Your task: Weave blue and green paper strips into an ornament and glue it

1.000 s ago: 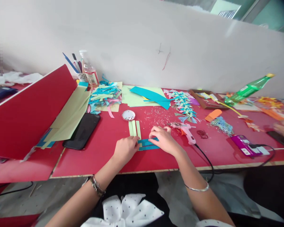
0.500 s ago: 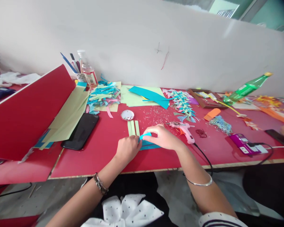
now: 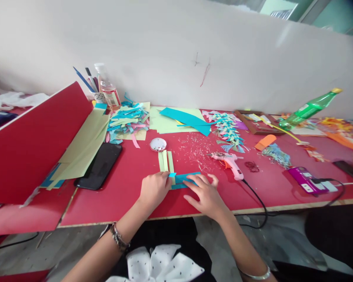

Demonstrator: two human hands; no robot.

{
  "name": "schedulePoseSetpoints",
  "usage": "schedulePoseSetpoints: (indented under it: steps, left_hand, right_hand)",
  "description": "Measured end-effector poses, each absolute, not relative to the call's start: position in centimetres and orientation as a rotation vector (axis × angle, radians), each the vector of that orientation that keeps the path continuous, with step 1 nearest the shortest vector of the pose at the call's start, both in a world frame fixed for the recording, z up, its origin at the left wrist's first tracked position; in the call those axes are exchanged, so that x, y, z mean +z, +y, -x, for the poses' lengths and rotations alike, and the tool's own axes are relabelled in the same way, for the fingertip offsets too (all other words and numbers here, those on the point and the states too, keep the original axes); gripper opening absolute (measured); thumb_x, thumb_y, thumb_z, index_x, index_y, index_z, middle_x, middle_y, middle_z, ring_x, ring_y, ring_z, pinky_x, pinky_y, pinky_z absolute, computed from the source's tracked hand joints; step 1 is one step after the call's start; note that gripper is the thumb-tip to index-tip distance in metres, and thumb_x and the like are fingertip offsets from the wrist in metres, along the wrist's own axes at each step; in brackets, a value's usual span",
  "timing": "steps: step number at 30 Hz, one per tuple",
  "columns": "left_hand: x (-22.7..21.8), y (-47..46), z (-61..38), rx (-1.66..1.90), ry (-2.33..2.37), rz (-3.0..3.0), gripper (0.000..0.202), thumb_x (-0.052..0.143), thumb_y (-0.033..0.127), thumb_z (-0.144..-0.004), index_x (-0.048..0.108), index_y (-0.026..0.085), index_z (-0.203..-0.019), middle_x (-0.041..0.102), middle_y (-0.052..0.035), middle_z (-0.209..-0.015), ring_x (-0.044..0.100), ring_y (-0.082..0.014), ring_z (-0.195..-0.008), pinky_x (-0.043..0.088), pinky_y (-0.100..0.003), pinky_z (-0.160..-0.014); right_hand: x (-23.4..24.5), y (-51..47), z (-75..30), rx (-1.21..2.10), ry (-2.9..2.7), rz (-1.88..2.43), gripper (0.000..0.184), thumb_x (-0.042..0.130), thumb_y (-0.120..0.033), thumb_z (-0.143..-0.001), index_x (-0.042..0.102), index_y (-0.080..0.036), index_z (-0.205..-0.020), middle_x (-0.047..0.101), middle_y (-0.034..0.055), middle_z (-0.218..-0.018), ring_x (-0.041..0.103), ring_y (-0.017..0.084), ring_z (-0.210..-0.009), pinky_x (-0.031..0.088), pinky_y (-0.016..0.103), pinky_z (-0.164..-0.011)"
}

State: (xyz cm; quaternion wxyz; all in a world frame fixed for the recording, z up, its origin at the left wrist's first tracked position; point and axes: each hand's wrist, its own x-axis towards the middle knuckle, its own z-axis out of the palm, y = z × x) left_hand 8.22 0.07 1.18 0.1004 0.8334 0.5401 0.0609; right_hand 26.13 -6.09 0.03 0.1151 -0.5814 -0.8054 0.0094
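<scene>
Blue paper strips (image 3: 181,179) lie crosswise on the red table, reaching right from pale green paper strips (image 3: 165,159) that run away from me. My left hand (image 3: 155,189) is closed at the crossing, its thumb and finger on a small blue strip end (image 3: 172,175). The fingertips partly cover where the strips meet. Over the right part of the blue strips is my right hand (image 3: 205,194), fingers spread, fingertips touching or just above the paper. A pink glue gun (image 3: 231,163) lies to the right of that hand.
A small round dish (image 3: 158,144) stands beyond the green strips. A black phone (image 3: 99,166) and a red board (image 3: 38,145) are at left. Cut paper strips (image 3: 129,119) are piled behind. A purple power strip (image 3: 307,180) and a green bottle (image 3: 312,109) stand at right.
My right hand has let go of the raised blue strip, moved down and right, and spread its fingers. The blue strips now show flat. My left hand stays at the crossing.
</scene>
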Motion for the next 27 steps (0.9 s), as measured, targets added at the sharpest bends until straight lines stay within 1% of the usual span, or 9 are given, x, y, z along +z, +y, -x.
schedulePoseSetpoints:
  steps: [3, 6, 8, 16, 20, 25, 27]
  left_hand:
    - [1.2, 0.1, -8.2, 0.168, 1.604, -2.457, 0.03, 0.033, 0.03, -0.084, 0.06, 0.018, -0.08, 0.066, -0.0044, -0.074, 0.06, -0.0155, -0.063, 0.032, -0.02, -0.048]
    - [1.1, 0.1, -8.1, 0.177, 1.604, -2.464, 0.03, 0.033, 0.03, -0.084, 0.06, 0.018, -0.081, 0.066, -0.0042, -0.074, 0.06, -0.0158, -0.064, 0.032, -0.02, -0.048]
    - [1.0, 0.2, -8.1, 0.186, 1.604, -2.468, 0.03, 0.033, 0.031, -0.084, 0.06, 0.018, -0.081, 0.066, -0.004, -0.074, 0.061, -0.016, -0.064, 0.032, -0.02, -0.048]
    - [0.9, 0.1, -8.0, 0.229, 1.598, -2.476, 0.029, 0.033, 0.031, -0.084, 0.06, 0.019, -0.08, 0.066, -0.0032, -0.075, 0.06, -0.016, -0.063, 0.031, -0.021, -0.047]
    - [0.8, 0.1, -8.0, 0.227, 1.601, -2.469, 0.03, 0.033, 0.031, -0.084, 0.06, 0.019, -0.08, 0.066, -0.0035, -0.075, 0.06, -0.0157, -0.063, 0.031, -0.021, -0.048]
    - [0.7, 0.2, -8.0, 0.244, 1.59, -2.453, 0.03, 0.033, 0.031, -0.084, 0.061, 0.019, -0.081, 0.066, -0.0037, -0.076, 0.06, -0.0154, -0.065, 0.032, -0.02, -0.05]
    - [0.7, 0.2, -7.9, 0.237, 1.589, -2.438, 0.029, 0.034, 0.032, -0.083, 0.061, 0.019, -0.081, 0.066, -0.0035, -0.076, 0.06, -0.0154, -0.065, 0.033, -0.02, -0.051]
  right_hand:
    - [0.0, -6.2, -26.2, 0.024, -2.337, 1.721, 0.035, 0.041, -0.041, -0.082, 0.055, -0.023, -0.109, 0.057, 0.007, -0.11, 0.048, 0.022, -0.1, 0.018, 0.047, -0.092]
    - [-0.1, -6.3, -26.0, -0.028, -2.325, 1.735, 0.043, 0.041, -0.044, -0.081, 0.048, -0.023, -0.118, 0.053, 0.0078, -0.117, 0.044, 0.024, -0.105, 0.017, 0.047, -0.092]
    - [-0.3, -6.4, -25.8, -0.042, -2.341, 1.736, 0.046, 0.04, -0.046, -0.08, 0.047, -0.023, -0.12, 0.05, 0.0082, -0.122, 0.041, 0.026, -0.108, 0.016, 0.047, -0.092]
    - [-0.8, -6.6, -25.5, 0.006, -2.309, 1.728, 0.04, 0.039, -0.041, -0.082, 0.051, -0.021, -0.115, 0.056, 0.0082, -0.115, 0.044, 0.024, -0.105, 0.008, 0.048, -0.094]
    - [-1.0, -6.7, -25.5, -0.002, -2.285, 1.726, 0.038, 0.04, -0.041, -0.082, 0.053, -0.021, -0.112, 0.058, 0.0082, -0.112, 0.047, 0.023, -0.102, 0.008, 0.047, -0.094]
    - [-0.8, -6.7, -25.5, 0.028, -2.258, 1.699, 0.035, 0.041, -0.039, -0.081, 0.054, -0.023, -0.109, 0.059, 0.0059, -0.109, 0.049, 0.021, -0.101, 0.009, 0.046, -0.095]
    - [-0.5, -6.4, -26.1, 0.016, -2.21, 1.696, 0.033, 0.041, -0.038, -0.082, 0.053, -0.024, -0.11, 0.058, 0.0047, -0.108, 0.049, 0.02, -0.1, 0.012, 0.044, -0.095]
